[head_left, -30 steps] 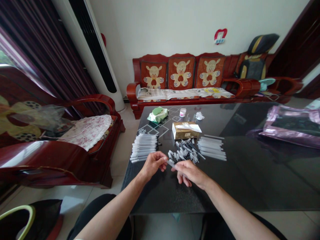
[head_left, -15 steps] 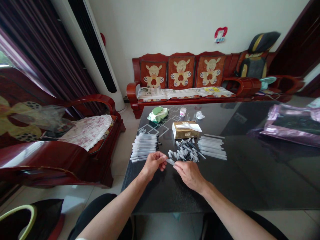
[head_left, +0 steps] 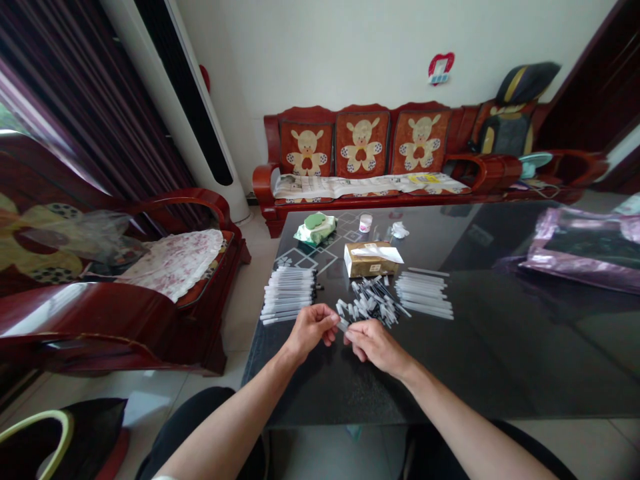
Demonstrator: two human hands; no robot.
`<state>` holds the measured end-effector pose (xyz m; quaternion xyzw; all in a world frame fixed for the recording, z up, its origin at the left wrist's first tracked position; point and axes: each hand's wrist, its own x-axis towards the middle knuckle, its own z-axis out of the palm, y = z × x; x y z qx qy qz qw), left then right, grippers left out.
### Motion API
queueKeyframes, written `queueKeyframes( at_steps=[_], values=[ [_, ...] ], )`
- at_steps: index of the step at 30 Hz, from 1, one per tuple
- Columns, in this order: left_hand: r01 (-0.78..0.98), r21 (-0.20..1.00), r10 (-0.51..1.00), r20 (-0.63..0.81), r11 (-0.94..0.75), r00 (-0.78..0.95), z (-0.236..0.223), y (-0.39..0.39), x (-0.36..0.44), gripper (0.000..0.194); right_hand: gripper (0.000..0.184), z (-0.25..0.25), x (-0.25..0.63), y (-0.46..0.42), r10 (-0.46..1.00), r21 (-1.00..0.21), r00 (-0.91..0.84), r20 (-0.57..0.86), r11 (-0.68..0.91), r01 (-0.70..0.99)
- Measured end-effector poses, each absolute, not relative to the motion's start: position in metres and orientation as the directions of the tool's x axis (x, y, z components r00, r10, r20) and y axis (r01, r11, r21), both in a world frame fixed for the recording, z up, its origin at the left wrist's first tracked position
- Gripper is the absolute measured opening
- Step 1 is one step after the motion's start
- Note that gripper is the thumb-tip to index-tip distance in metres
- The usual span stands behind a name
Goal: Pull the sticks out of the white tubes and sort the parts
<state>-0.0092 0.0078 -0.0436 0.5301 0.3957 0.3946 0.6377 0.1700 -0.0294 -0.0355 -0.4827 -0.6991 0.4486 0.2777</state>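
Over the near side of the dark table, my left hand and my right hand almost meet. A short stretch of a frosted whitish pen shows between their fingertips, and each hand pinches one end. The fingers hide the rest of it. Just beyond my hands lies a loose heap of pen caps and black pen parts. Left of it is a row of pens with black ends toward the right. Frosted pen barrels are lined up on the right.
A tissue box stands behind the heap. Farther back are a green wipes pack, a small white tub and a crumpled tissue. A purple plastic package lies at the right of the table.
My right hand has shifted slightly left, closer to my left hand, and its fingers have curled differently. Less of the pen shows between the hands. The piles look the same.
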Motion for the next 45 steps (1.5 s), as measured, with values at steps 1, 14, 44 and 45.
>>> queueKeyframes(
  at_steps=[1, 14, 44, 45],
  values=[
    [-0.086, 0.986, 0.929, -0.103, 0.142, 0.354, -0.044, 0.008, -0.009, 0.032, 0.034, -0.034, 0.169, -0.03, 0.933, -0.832, -0.358, 0.017, 0.212, 0.512],
    [-0.066, 0.994, 0.899, -0.052, 0.089, 0.436, -0.047, 0.005, -0.004, 0.033, 0.044, -0.046, 0.173, -0.029, 0.861, -0.939, -0.455, -0.226, -0.068, 0.337],
    [-0.06, 0.98, 0.942, -0.167, 0.192, 0.291, -0.048, 0.003, 0.0, 0.03, 0.031, -0.029, 0.166, -0.033, 0.926, -0.564, -0.354, 0.129, 0.362, 0.742],
    [-0.066, 0.976, 0.943, -0.182, 0.208, 0.28, -0.049, 0.004, 0.0, 0.03, 0.03, -0.029, 0.164, -0.034, 0.925, -0.511, -0.352, 0.141, 0.372, 0.775]
  ],
)
